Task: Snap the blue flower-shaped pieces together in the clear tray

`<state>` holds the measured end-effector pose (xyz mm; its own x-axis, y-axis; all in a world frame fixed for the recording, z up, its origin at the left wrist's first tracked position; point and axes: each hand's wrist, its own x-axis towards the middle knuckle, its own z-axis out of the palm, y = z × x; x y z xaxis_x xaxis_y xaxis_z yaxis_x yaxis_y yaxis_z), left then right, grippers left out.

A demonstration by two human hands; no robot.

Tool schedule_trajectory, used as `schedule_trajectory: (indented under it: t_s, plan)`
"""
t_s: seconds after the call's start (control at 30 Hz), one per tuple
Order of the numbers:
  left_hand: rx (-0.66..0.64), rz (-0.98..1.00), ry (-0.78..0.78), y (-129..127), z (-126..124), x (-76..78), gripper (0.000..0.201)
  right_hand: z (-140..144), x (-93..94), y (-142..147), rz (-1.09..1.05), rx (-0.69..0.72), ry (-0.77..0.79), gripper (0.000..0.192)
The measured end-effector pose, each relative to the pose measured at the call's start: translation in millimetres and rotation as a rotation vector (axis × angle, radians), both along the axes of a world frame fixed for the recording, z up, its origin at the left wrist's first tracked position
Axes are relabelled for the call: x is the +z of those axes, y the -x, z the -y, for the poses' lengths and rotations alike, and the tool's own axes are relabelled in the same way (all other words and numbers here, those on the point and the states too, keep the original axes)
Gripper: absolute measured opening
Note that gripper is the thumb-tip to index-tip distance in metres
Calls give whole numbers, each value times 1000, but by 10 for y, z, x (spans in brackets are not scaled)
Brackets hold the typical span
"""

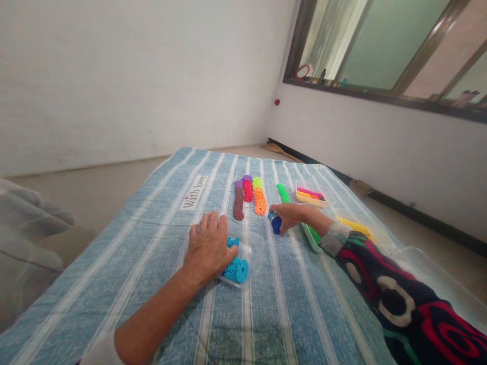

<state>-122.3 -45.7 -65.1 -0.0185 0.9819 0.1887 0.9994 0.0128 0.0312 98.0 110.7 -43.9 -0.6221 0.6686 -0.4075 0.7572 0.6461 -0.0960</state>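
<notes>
My left hand point(207, 248) lies over the left part of a clear plastic container point(255, 248), its fingers stretched out and its thumb near the light-blue notched discs point(238, 270) inside. Whether the palm touches the discs is hidden. Farther right, my right hand point(287, 217) is closed around a short stack of dark-blue discs point(277, 224), held low at the cloth. Beyond the hands, rows of overlapping discs lie on the cloth: brown point(238, 203), red point(247, 191), purple point(247, 178), orange point(259, 201) and yellow-green point(257, 182). A green row point(282, 192) lies apart to their right.
Right of my right hand stand a tub with green pieces point(314, 234), a tub with pink and yellow pieces point(310, 195) and yellow pieces point(355, 228). A striped blue cloth point(152, 243) covers the table. Grey fabric point(30, 243) hangs at the left.
</notes>
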Motion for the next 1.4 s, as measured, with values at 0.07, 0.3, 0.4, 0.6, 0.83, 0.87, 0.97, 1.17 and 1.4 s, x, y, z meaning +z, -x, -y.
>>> schedule_trajectory:
  t_s: [0.07, 0.3, 0.4, 0.6, 0.83, 0.87, 0.97, 1.17, 1.4]
  plan:
    - [-3, -2, -1, -2, 2, 3, 59, -4, -8, -5, 0, 9, -8, 80]
    - [3, 4, 5, 0, -2, 2, 60, 7, -13, -10, 10, 16, -29, 80]
    - [6, 7, 9, 2, -2, 0, 60, 26, 5, -8, 7, 29, -28, 80]
    - [1, 5, 1, 11, -6, -12, 61, 107, 69, -1, 23, 35, 7, 82]
    - [-4, 12, -7, 13, -8, -15, 60, 151, 78, 1, 33, 52, -5, 80]
    - [-3, 10, -3, 13, -7, -13, 60, 149, 75, 0, 31, 54, -6, 80]
    - [-4, 12, 2, 13, -6, -10, 59, 142, 65, -3, 29, 57, -5, 79]
    - [-2, 3, 1, 12, -1, -13, 60, 114, 58, -13, -5, 39, 31, 81]
    - [5, 4, 11, 12, 1, -13, 63, -151, -43, -60, -84, -118, 349, 95]
